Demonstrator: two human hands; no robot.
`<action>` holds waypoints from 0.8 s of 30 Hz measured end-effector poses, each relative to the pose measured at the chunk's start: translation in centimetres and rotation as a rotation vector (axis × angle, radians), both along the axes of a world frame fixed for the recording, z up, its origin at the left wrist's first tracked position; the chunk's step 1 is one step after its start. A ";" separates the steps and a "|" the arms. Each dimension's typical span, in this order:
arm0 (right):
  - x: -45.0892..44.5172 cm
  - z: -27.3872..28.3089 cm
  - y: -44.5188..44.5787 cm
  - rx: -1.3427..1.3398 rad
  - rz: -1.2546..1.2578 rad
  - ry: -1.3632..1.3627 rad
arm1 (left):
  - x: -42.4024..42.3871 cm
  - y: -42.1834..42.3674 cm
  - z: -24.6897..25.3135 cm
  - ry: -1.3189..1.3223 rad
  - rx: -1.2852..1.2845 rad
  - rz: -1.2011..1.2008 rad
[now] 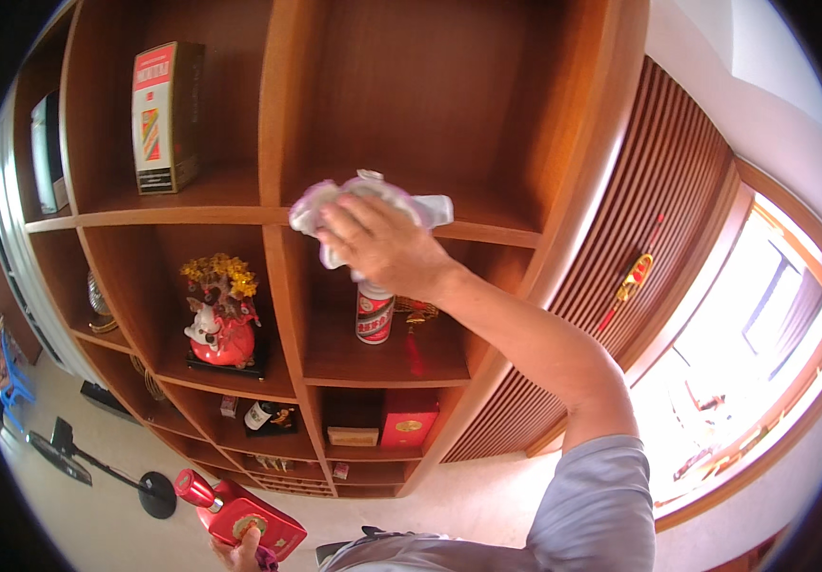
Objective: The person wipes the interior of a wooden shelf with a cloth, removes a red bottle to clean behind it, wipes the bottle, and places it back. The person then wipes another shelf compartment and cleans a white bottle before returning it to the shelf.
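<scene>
My right hand (382, 243) grips a crumpled white cloth (311, 207) with a purplish edge, pressed along the front of a wooden shelf board (496, 233). Low in the view, my left hand (243, 549) holds a red bottle (257, 518) with a tall red cap and a round emblem. Just under the right hand, a white and red bottle (373, 314) stands in the compartment below, its top hidden by the hand and cloth. Beside that bottle hangs or lies an ornament with a red tassel (414, 350), partly behind my wrist.
A boxed Moutai bottle (157, 118) stands in the upper left compartment. Below it sits a red figurine with a yellow-flowered tree (221, 322). Lower compartments hold a dark bottle (259, 415) and a red box (409, 425). A black pedestal fan (157, 493) is on the floor.
</scene>
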State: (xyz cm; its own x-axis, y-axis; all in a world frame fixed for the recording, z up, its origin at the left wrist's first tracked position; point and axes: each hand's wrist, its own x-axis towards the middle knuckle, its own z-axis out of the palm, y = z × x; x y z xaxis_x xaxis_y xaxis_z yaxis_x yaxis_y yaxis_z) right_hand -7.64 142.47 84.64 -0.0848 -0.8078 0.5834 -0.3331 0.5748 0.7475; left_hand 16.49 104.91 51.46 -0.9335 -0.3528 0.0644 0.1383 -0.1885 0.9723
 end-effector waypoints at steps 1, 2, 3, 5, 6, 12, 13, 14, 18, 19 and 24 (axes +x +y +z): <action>0.6 0.1 1.6 -0.041 -0.017 -0.015 | 0.2 1.7 2.1 -0.017 0.057 0.019; 1.6 0.0 3.9 -0.079 -0.152 -0.021 | 0.2 2.7 3.2 -0.032 0.117 0.033; 2.3 -0.2 6.4 -0.095 -0.111 0.007 | -0.1 2.7 3.0 -0.031 0.070 -0.009; 3.7 -1.7 11.4 -0.132 -0.243 0.048 | -1.1 2.3 2.2 -0.025 -0.020 -0.092; 4.9 -1.8 12.9 -0.149 -0.299 0.071 | -1.4 1.9 1.5 -0.067 0.015 -0.107; 11.6 -1.2 17.9 -0.164 -0.504 0.021 | -2.4 2.2 0.8 -0.074 0.044 -0.179; 11.8 -0.6 18.1 -0.242 -0.520 0.009 | -2.5 2.4 1.1 -0.051 0.029 -0.182; 11.8 0.0 18.3 -0.319 -0.534 -0.004 | -2.7 2.6 1.3 -0.033 0.016 -0.186; 11.8 7.0 14.3 -0.435 -0.280 0.194 | -3.3 2.7 1.9 0.008 -0.019 -0.200; 11.6 8.5 12.6 -0.472 -0.260 0.192 | -3.2 2.7 2.0 0.016 -0.030 -0.193; 5.5 10.1 6.6 -0.680 -0.416 -0.400 | -3.1 3.3 3.7 0.048 -0.047 -0.147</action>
State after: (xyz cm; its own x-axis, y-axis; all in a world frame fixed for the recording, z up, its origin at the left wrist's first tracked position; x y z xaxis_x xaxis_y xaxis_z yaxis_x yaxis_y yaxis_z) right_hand -2.10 149.05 94.70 -0.5939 -0.1563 0.7892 -0.1612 0.9842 0.0735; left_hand 13.40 108.24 55.14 -0.9702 -0.2085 0.1236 0.1594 -0.1648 0.9734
